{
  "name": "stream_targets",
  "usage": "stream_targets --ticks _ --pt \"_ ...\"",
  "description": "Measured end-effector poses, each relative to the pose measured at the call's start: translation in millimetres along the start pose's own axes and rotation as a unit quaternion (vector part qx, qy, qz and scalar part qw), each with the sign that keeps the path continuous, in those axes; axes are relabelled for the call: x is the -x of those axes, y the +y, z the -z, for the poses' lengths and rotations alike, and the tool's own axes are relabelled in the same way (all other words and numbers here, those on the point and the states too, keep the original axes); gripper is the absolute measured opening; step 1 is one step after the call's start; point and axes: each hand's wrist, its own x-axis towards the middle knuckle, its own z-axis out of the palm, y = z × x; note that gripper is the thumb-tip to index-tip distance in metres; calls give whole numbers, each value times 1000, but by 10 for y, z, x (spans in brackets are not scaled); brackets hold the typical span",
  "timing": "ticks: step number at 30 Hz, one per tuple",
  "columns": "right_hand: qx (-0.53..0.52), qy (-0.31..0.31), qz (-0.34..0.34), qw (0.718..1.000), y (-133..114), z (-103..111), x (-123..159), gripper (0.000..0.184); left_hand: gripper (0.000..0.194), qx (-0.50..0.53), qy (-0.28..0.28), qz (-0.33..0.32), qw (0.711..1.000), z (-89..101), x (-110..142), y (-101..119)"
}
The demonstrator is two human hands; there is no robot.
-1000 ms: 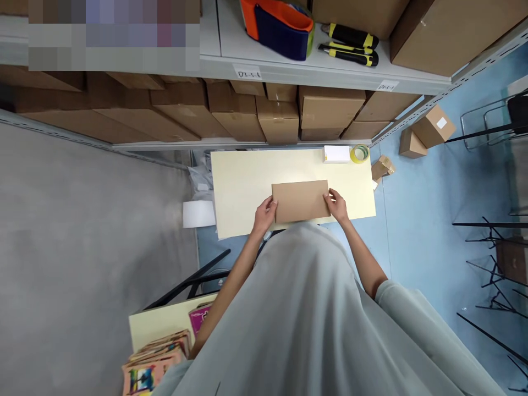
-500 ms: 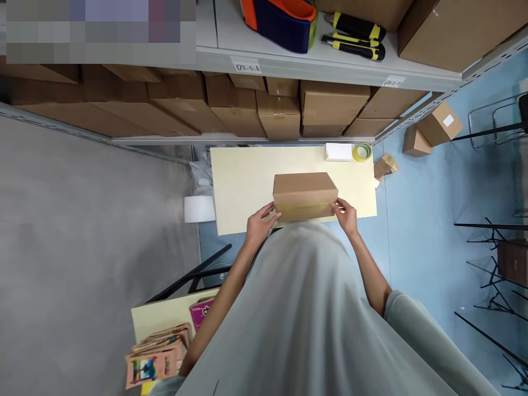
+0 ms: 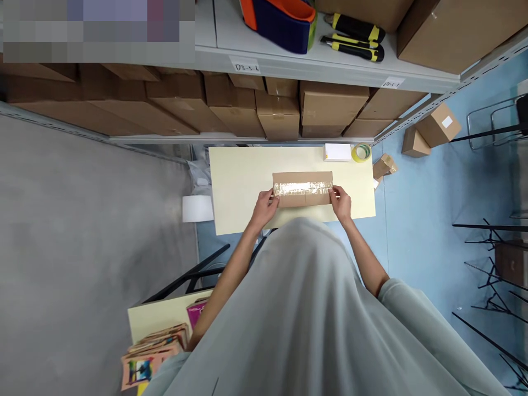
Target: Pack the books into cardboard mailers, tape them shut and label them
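Note:
A brown cardboard box (image 3: 303, 199) is held in front of me over the pale yellow table (image 3: 239, 181). A strip of shiny clear tape (image 3: 304, 188) runs along the side facing up, with a seam down its middle. My left hand (image 3: 264, 208) grips the box's left end, thumb in front. On the right end, my right hand (image 3: 340, 202) closes in the same way, fingers at the edge. A white box (image 3: 337, 152) and a roll of tape (image 3: 361, 153) lie at the table's back right, apart from my hands.
Above the table, a grey shelf (image 3: 346, 72) holds many cardboard boxes (image 3: 277, 114), several utility knives (image 3: 358, 38) and a dark blue and orange holder (image 3: 282, 25). A white roll (image 3: 198, 209) is at the table's left. Magazines (image 3: 154, 355) lie lower left.
The box has turned between my hands so that its taped side now faces up toward me. Both hands have moved slightly up with it and still grip its ends.

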Motion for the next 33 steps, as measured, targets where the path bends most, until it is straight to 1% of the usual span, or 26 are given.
stream_targets --ticks 4,7,10,11,12,14,16,17,18,20,21,23,25,27,30,33 --pt "-12 5 -1 1000 18 -61 -14 57 43 15 -35 21 999 -29 38 29" --pt "-57 17 -12 998 109 -27 -72 58 49 40 -15 6 999 -67 124 53" --pt "-97 42 -39 994 252 76 -155 61 54 62 7 -31 998 -116 182 59" --pt "-106 52 -50 992 300 120 -185 62 56 66 10 -29 997 -135 179 61" --pt "-113 62 -61 990 342 166 -216 63 59 70 11 -14 997 -156 164 67" --pt "-116 77 -83 987 397 268 -275 62 66 75 6 45 996 -204 108 94" --pt "-92 95 -100 986 398 381 -314 62 70 87 -20 96 991 -264 43 152" --pt "-76 107 -103 986 375 440 -319 61 70 99 -38 104 989 -299 19 194" --pt "-63 120 -99 986 338 495 -312 62 69 116 -58 99 987 -336 2 245" --pt "-58 131 -70 987 225 584 -260 62 67 153 -94 57 982 -416 -4 370" --pt "-66 126 -50 989 155 611 -218 62 66 168 -106 31 980 -456 4 439" --pt "-85 95 -17 992 4 624 -116 63 63 185 -115 -12 976 -523 30 581" --pt "-104 70 -6 992 -142 593 -18 67 60 189 -104 -27 976 -554 61 708" --pt "-125 61 -12 990 -265 544 61 74 55 186 -68 -28 980 -530 92 801" --pt "-160 29 -17 987 -389 450 149 75 48 149 18 -26 988 -395 136 857" --pt "-190 -24 -15 981 -449 294 220 73 45 98 87 -17 991 -221 167 825"
